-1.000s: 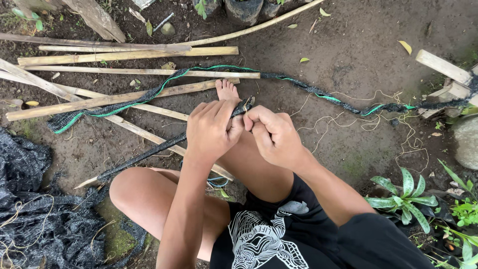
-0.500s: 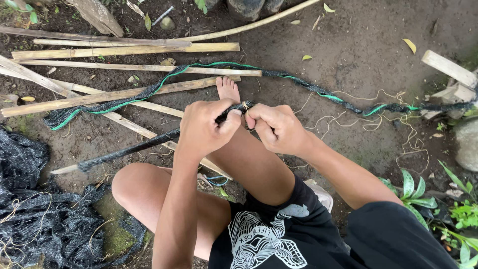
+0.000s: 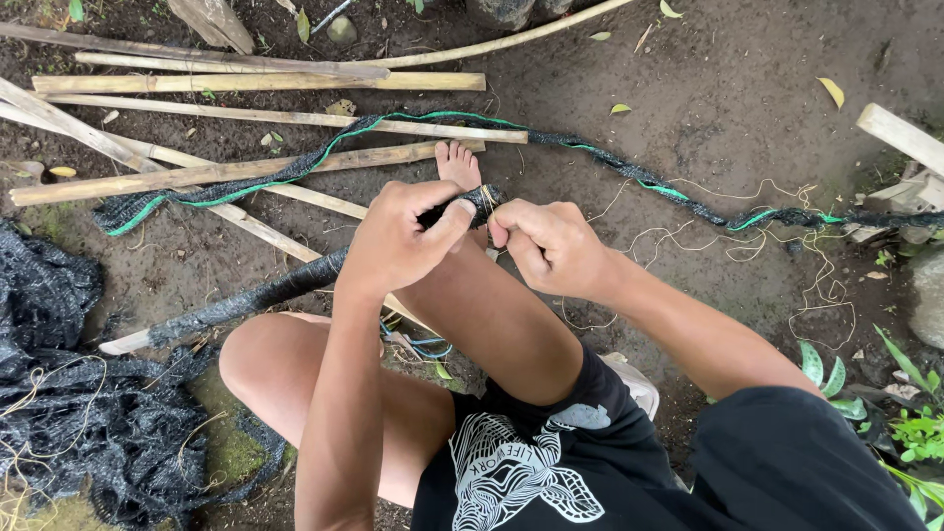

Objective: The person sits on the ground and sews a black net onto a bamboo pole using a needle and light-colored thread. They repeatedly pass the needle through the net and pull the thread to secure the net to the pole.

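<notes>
Head view, looking down over bent bare legs onto bare dirt ground (image 3: 747, 79). Left hand (image 3: 398, 241) curled nearly shut, thumb pressed flat along the top, clamped around the upper end of a net-wrapped stick (image 3: 246, 300). Right hand (image 3: 551, 246) likewise almost closed, fingers folded in, thumb and forefinger pinching at that same wrapped end just beside the left thumb; whether a thread sits in the pinch, impossible to tell. Both hands touching at the stick's tip, just above the shin, near a bare foot (image 3: 459, 165) planted on the ground.

Stick running down and left from the hands toward the lower left part of the ground, black mesh tight around it, a pale bare tip showing at the far end. Heap of loose black netting (image 3: 69, 423) at the left edge, near that tip. Twisted black and green net rope (image 3: 590, 152) lying across the middle of the ground from left edge to right edge, passing just beyond the toes. Bamboo slats (image 3: 256, 84) scattered over the upper left corner, some crossing under the rope. Tangle of pale string (image 3: 688, 236) on the dirt right of the hands. Green plants (image 3: 910, 423) at the lower right edge.
</notes>
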Available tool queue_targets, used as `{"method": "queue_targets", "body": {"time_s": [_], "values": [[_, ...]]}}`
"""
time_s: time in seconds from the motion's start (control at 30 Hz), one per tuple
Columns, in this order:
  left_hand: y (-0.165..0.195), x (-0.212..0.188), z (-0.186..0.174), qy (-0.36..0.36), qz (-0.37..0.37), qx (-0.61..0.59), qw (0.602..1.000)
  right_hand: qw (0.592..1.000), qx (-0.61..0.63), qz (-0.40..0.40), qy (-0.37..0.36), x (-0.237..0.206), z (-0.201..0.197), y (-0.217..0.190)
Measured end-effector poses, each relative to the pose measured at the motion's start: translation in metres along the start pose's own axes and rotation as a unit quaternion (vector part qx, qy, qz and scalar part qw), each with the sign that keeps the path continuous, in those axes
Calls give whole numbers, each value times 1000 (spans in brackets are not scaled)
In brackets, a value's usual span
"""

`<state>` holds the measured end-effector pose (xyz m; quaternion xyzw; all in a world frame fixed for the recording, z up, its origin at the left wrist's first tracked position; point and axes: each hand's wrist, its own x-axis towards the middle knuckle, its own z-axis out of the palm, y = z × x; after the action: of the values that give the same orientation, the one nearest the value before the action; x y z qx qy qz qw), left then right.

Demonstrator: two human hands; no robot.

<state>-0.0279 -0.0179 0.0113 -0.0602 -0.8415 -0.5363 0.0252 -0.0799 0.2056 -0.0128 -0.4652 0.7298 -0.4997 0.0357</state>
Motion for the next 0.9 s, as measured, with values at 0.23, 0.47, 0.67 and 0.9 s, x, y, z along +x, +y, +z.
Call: {"method": "queue_targets", "body": {"time_s": [0.23, 0.47, 0.67, 0.9], "values": [[-3, 6, -4, -31, -73, -162, 984, 1000, -5, 4, -23, -9, 1, -2], [-6, 6, -2, -24, -99, -192, 976, 1000, -8, 18, 7, -13, 4, -5], [-14, 8, -4, -77, -112, -245, 960, 1000, -21, 14, -14, -19, 2, 0], [-5, 6, 2, 51, 199, -84, 975, 995, 68, 79, 8, -20, 0, -1]]}}
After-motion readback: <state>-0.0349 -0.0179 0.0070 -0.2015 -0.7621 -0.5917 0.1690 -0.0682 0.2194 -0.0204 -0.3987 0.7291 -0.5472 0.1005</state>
